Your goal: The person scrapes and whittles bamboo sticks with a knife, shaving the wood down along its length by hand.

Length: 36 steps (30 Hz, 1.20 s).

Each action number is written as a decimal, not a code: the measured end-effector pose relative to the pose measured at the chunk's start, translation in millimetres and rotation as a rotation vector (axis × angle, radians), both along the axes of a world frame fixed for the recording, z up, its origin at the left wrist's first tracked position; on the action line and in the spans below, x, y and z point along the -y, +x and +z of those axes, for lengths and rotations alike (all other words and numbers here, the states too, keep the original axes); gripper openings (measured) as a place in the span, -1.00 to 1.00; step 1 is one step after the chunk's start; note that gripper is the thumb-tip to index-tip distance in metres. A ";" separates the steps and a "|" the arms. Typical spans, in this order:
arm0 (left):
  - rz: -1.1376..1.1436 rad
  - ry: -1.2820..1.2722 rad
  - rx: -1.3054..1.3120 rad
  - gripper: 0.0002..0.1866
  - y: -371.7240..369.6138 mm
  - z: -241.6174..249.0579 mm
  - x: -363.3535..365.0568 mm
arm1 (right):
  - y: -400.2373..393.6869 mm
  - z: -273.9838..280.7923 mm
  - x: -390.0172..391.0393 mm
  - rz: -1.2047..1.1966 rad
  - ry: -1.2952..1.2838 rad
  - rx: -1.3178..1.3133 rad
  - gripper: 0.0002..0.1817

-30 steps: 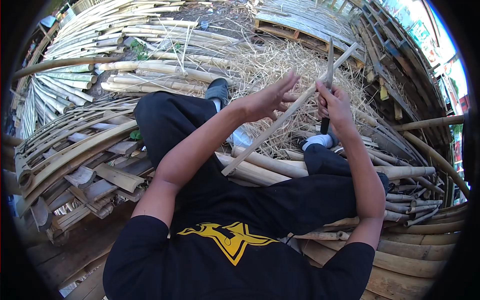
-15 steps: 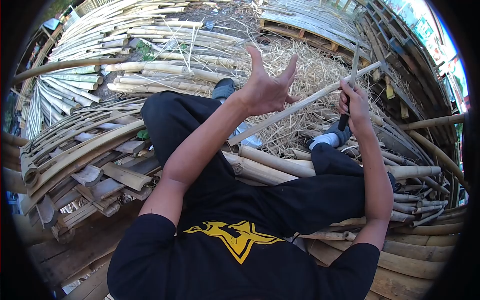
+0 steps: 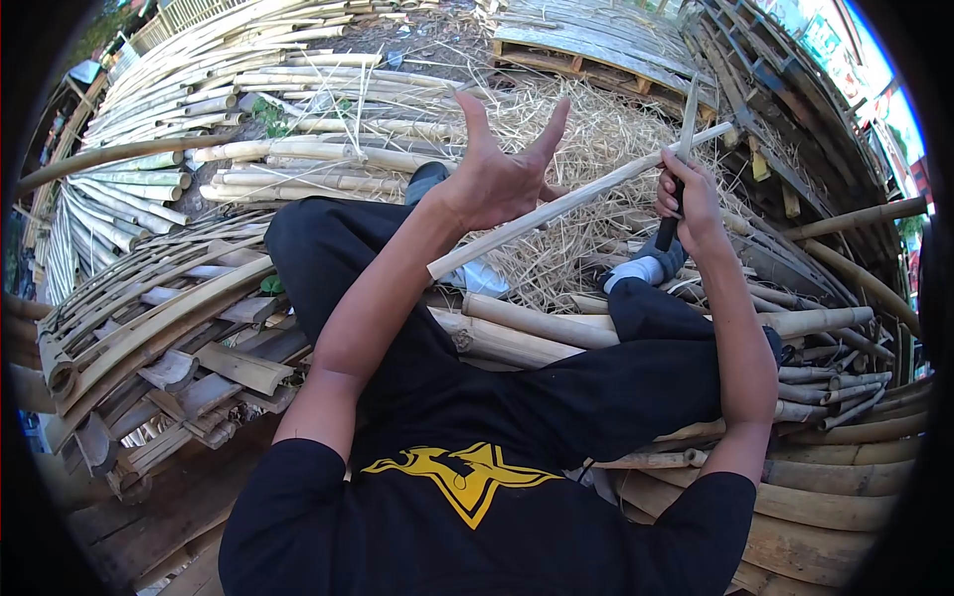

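Note:
My left hand (image 3: 497,184) is raised above my bent knee, open with thumb and fingers spread wide. A pale split bamboo strip (image 3: 556,210) slants just in front of it, overlapping its lower fingers in this view. My right hand (image 3: 689,202) is closed around the black handle of a knife (image 3: 689,121), whose blade points up and away. The strip's far part crosses the knife at the right hand's fingertips, and its near end lies below my left wrist.
Bamboo shavings (image 3: 586,129) cover the ground ahead between my feet. Bamboo poles (image 3: 537,323) lie under my legs. Split bamboo pieces (image 3: 238,368) are stacked on the left, and long poles (image 3: 209,99) behind them. A wooden pallet (image 3: 596,45) stands at the back.
The view has shifted slightly. My left hand has opened wider, its fingers spreading further apart. My right hand still grips the knife with the strip across it.

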State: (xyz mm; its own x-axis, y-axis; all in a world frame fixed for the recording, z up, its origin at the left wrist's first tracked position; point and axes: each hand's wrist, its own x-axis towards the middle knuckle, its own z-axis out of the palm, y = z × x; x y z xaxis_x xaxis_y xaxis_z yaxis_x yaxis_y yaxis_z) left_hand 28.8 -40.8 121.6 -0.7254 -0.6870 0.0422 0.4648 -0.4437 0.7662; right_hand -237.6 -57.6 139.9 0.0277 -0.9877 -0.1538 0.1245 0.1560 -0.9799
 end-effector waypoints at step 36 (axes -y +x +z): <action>0.863 -1.054 1.094 -0.71 19.5 -21.2 22.2 | 121.2 -37.6 -57.9 -0.034 -0.097 -0.489 -0.67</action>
State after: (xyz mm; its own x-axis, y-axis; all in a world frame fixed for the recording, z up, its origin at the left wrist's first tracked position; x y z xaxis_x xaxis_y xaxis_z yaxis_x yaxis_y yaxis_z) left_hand 48.3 -63.1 100.4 -0.1951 -0.8612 0.4693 -0.6050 0.4823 0.6335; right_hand -116.4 0.3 102.3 -0.0576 -0.9972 -0.0482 -0.3499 0.0654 -0.9345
